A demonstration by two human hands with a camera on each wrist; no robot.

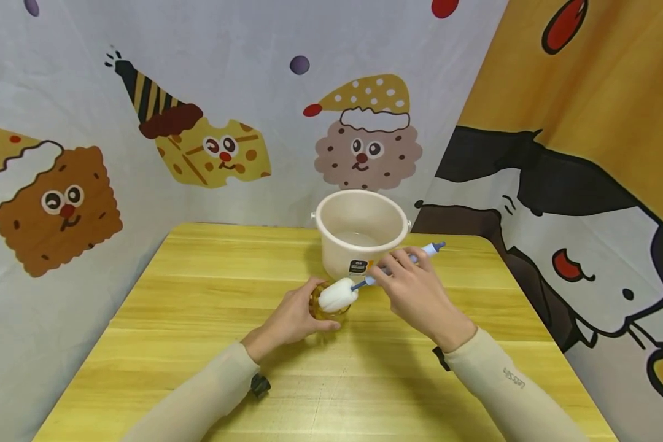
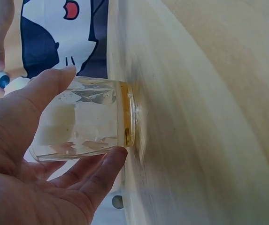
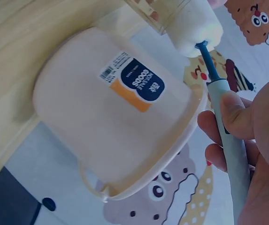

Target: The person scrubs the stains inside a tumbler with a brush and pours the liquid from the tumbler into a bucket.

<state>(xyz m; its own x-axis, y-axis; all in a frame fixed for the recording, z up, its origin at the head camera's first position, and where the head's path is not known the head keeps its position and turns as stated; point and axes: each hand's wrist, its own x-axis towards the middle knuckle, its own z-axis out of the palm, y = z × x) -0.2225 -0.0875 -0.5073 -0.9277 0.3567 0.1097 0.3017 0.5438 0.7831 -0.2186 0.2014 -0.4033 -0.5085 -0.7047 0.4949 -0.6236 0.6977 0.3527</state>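
Two grips are engaged. My left grip (image 1: 290, 316) is wrapped on the clear cup (image 2: 96, 117), thumb on one side and fingers on the other; my right grip (image 1: 418, 296) is clamped on the handle (image 3: 234, 164) of a brush, thumb opposed to curled fingers. The cup is roughly upright on my near side of the bucket (image 1: 336, 255), its base at the tabletop (image 1: 199, 307); whether the base bears fully, I cannot tell. The white sponge head (image 1: 338, 296) lies aslant at the cup's mouth; its depth of entry is not readable. Failure modes, as I judge them: (a) Tipping: a sideways push through the slanted head could lever the cup over if my left hold is light. (b) Slip: the cup's smooth wall, if wet, could slide or rotate within my fingers under a twist. (c) Jamming: the head looks broad for the mouth, and forcing it off-axis could load the thin blue stem (image 3: 208, 61) and bend it. (d) Contact: the bucket stands close behind, so a wide swing of the handle could strike its rim.
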